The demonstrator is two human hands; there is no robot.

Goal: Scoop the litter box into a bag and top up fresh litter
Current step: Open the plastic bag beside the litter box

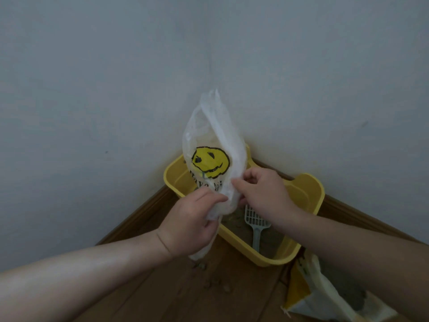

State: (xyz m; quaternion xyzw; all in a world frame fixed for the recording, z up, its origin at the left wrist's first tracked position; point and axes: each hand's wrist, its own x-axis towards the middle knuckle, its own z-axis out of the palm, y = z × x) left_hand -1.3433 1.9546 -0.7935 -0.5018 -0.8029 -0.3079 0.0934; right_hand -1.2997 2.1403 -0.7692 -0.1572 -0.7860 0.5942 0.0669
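Observation:
A thin white plastic bag (pixel 212 145) with a yellow smiley face is held up in front of the room corner. My left hand (pixel 190 221) grips its lower part in a fist. My right hand (pixel 262 194) pinches the bag's edge beside it. Behind and below stands the yellow litter box (pixel 308 194) with greyish litter inside. A pale blue slotted scoop (pixel 255 220) lies in the litter, handle toward me.
An opened sack of litter (pixel 325 296), yellow and white, lies on the wooden floor at the lower right. Several litter grains (pixel 213 283) are scattered on the floor in front of the box. Two walls meet behind the box, with a brown skirting board (pixel 139 217).

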